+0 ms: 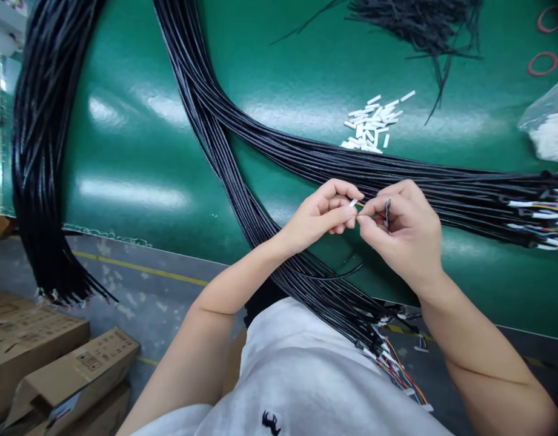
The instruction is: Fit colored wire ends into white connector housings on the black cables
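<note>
My left hand [322,215] is closed in a pinch on a small white connector [352,203] above the green table [137,139]. My right hand [403,230] meets it fingertip to fingertip and pinches a thin black cable end [386,212]. Both hands hover over a thick bundle of black cables [269,151] that sweeps across the table and drops over the near edge into my lap. A pile of small white connectors [372,124] lies just beyond the hands.
A second black cable bundle [40,151] hangs over the table's left edge. Finished cable ends with white plugs [540,218] lie at right. Loose black cable pieces [419,24], red rubber rings [542,63] and a plastic bag [551,124] sit at the back right. Cardboard boxes [56,369] stand on the floor.
</note>
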The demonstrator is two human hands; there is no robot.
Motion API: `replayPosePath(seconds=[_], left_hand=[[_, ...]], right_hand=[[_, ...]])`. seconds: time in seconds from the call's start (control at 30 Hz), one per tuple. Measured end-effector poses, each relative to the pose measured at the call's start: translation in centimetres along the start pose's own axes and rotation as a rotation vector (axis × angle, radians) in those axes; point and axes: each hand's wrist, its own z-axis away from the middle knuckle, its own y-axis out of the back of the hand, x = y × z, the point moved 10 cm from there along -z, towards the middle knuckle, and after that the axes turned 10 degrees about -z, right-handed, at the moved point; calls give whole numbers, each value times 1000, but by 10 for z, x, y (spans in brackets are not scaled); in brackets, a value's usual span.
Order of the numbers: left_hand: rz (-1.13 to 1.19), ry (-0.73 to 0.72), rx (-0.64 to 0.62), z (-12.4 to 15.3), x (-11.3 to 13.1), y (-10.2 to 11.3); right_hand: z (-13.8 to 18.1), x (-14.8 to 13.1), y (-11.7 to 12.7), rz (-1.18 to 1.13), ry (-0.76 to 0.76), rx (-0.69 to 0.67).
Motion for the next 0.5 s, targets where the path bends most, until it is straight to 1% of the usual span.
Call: replayPosePath(seconds=[0.13, 0.27, 0.5], left_hand=[[92, -7, -62, 1, 1, -5], [123, 11, -79, 1, -1, -7], [120, -8, -97, 1, 1, -10]], right_hand=[[0, -5, 3, 44, 44, 58], [1, -6, 3, 96, 70, 117], [1, -4, 3, 107, 54, 129]])
